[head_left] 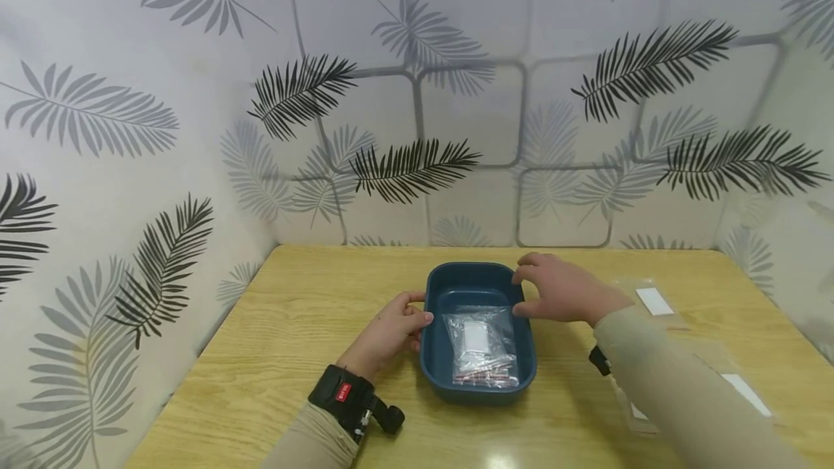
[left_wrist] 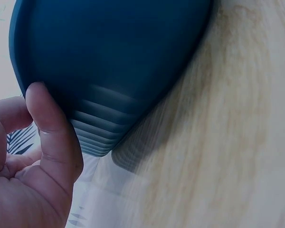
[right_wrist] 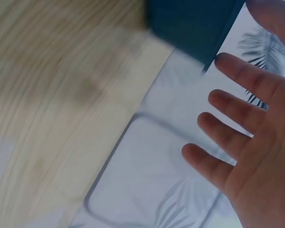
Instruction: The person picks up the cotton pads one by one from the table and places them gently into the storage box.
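Observation:
A dark blue plastic bin (head_left: 478,395) stands on the wooden table between the two hands. Inside it lie clear zip bags (head_left: 478,342) with a white rectangular piece and red seal strips. My left hand (head_left: 391,328) grips the bin's left rim; the left wrist view shows its fingers (left_wrist: 50,123) against the ridged outer wall. At the right rim is my right hand (head_left: 560,288), fingers spread and fairly straight. In the right wrist view its fingertips (right_wrist: 223,59) are beside the bin's edge; whether they touch it I cannot tell.
Several clear bags with white pieces lie on the right of the table, among them one white piece (head_left: 654,301) at the back and another (head_left: 746,393) nearer, partly behind the right sleeve. A leaf-patterned wall covering (head_left: 469,208) borders the table's back edge.

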`<control>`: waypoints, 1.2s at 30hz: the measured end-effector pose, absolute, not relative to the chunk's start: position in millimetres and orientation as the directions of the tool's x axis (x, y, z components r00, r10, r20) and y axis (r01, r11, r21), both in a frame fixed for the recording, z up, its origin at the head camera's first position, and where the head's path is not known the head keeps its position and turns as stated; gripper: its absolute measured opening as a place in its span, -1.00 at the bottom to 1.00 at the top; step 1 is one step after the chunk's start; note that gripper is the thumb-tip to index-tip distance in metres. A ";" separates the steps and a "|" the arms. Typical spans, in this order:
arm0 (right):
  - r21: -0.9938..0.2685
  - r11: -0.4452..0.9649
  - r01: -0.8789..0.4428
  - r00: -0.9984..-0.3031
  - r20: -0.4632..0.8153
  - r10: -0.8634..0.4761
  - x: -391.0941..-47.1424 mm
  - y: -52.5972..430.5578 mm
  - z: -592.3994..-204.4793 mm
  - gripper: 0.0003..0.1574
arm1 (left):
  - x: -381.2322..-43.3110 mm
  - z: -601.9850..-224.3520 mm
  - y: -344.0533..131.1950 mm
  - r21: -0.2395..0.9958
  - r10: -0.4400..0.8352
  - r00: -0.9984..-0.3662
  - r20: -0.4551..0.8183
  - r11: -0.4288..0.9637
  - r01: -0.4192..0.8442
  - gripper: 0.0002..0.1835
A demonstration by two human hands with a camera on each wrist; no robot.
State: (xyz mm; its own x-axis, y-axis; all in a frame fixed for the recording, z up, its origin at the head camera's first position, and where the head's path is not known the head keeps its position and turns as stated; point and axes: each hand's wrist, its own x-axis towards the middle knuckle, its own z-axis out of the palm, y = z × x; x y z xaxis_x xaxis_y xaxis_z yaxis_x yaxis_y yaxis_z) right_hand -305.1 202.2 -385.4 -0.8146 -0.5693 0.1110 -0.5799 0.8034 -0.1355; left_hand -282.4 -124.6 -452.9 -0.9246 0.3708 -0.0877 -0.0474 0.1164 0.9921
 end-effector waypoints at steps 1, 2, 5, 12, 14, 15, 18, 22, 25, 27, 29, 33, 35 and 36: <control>-0.142 0.804 -0.578 -0.816 0.115 -0.566 -306.9 208.5 -386.1 -0.41 | -282.7 -452.9 -124.8 0.992 0.371 -0.925 -0.087 0.116 -0.047 -0.42; -0.146 0.805 -0.576 -0.818 0.121 -0.563 -309.2 215.1 -387.3 -0.41 | -282.8 -452.8 -124.8 0.992 0.370 -0.925 -0.085 0.114 -0.046 -0.42; -0.156 0.815 -0.558 -0.830 0.133 -0.542 -312.6 235.1 -389.4 -0.43 | -282.8 -452.7 -125.0 0.993 0.371 -0.925 -0.080 0.114 -0.040 -0.42; -0.172 0.863 -0.475 -0.880 0.119 -0.460 -319.4 283.9 -395.7 -0.41 | -284.1 -453.6 -125.5 0.993 0.374 -0.924 -0.083 0.110 -0.045 -0.42; -0.186 0.870 -0.456 -0.890 0.118 -0.441 -320.7 298.0 -398.3 -0.40 | -284.6 -453.7 -125.8 0.993 0.374 -0.924 -0.081 0.109 -0.043 -0.42; -0.194 0.875 -0.444 -0.896 0.117 -0.428 -321.2 305.1 -400.0 -0.39 | -284.7 -453.6 -125.9 0.993 0.374 -0.924 -0.081 0.109 -0.043 -0.42; -0.213 0.891 -0.401 -0.916 0.107 -0.387 -321.7 326.6 -406.4 -0.36 | -284.9 -453.7 -125.8 0.994 0.377 -0.923 -0.078 0.101 -0.043 -0.42; -0.229 0.910 -0.345 -0.938 0.075 -0.337 -320.9 351.8 -416.5 -0.35 | -284.2 -454.2 -125.9 0.995 0.375 -0.924 -0.078 0.094 -0.046 -0.42; -0.234 0.924 -0.304 -0.952 0.049 -0.301 -319.6 366.8 -423.2 -0.37 | -283.4 -454.3 -125.9 0.995 0.372 -0.925 -0.079 0.091 -0.049 -0.43; -0.227 0.934 -0.277 -0.960 0.037 -0.276 -319.1 375.6 -427.4 -0.38 | -283.2 -454.7 -125.7 0.995 0.370 -0.925 -0.081 0.092 -0.050 -0.43; -0.205 0.942 -0.266 -0.964 0.031 -0.266 -318.6 383.4 -431.2 -0.40 | -283.1 -454.9 -125.3 0.994 0.372 -0.924 -0.084 0.092 -0.054 -0.43; -0.167 0.955 -0.246 -0.968 0.005 -0.249 -317.4 396.6 -438.8 -0.35 | -282.7 -454.7 -125.0 0.993 0.372 -0.924 -0.087 0.105 -0.051 -0.42; -0.156 0.960 -0.233 -0.971 -0.009 -0.237 -316.4 400.9 -440.8 -0.31 | -282.8 -454.7 -124.9 0.992 0.369 -0.925 -0.091 0.110 -0.053 -0.42; -0.155 0.963 -0.222 -0.974 -0.018 -0.228 -316.0 402.5 -441.3 -0.27 | -282.8 -454.4 -125.0 0.992 0.367 -0.926 -0.091 0.115 -0.052 -0.42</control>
